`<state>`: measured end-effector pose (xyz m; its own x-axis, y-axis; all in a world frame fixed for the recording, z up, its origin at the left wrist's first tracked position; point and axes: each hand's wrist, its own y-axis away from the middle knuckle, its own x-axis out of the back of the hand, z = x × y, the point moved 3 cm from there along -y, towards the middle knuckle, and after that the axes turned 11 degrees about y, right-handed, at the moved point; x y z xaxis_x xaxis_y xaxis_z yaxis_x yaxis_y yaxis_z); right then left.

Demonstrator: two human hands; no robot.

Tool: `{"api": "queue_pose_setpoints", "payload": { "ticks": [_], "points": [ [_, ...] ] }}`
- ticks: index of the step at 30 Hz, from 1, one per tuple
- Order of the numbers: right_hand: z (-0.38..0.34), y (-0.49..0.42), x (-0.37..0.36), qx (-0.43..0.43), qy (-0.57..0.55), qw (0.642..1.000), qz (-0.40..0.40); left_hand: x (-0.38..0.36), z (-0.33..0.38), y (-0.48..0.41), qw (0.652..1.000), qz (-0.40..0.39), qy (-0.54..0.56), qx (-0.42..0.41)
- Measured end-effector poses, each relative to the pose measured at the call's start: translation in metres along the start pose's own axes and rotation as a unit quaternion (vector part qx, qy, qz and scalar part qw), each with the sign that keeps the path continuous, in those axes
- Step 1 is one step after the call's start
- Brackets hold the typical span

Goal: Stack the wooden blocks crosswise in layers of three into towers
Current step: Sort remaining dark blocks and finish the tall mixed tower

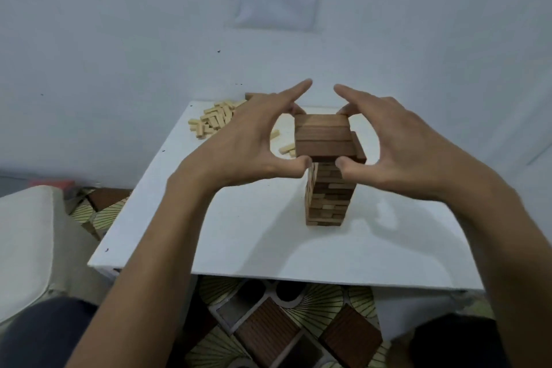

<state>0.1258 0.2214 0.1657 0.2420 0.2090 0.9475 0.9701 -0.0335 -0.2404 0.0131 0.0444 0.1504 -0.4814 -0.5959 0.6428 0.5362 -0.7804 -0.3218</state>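
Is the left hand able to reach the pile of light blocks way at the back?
Probably yes, once it lets go. The left hand pinches the top layer of dark blocks, and the pile of light blocks lies just behind it on the table, with nothing between.

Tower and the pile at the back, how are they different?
The tower is mostly dark brown; the pile is pale. The tower stands in crosswise layers; the pile lies scattered. The left hand and right hand pinch the tower's top; the pile lies untouched. Both are wooden blocks on the table.
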Motion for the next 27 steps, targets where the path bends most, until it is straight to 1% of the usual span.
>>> {"api": "queue_pose_setpoints", "payload": {
  "ticks": [4, 10, 27],
  "points": [
    [0.035, -0.006, -0.002, -0.031, -0.007, 0.999, -0.027, -0.024, -0.002, -0.029, 1.0, -0.026, -0.001, 0.017],
    [0.058, -0.014, -0.014, -0.041, -0.026, 0.998, -0.041, -0.039, -0.013, -0.048, 0.998, -0.044, -0.015, 0.039],
    [0.064, -0.018, -0.025, -0.049, -0.035, 0.997, -0.05, -0.043, -0.022, -0.05, 0.996, -0.052, -0.013, 0.068]
  ]
}}
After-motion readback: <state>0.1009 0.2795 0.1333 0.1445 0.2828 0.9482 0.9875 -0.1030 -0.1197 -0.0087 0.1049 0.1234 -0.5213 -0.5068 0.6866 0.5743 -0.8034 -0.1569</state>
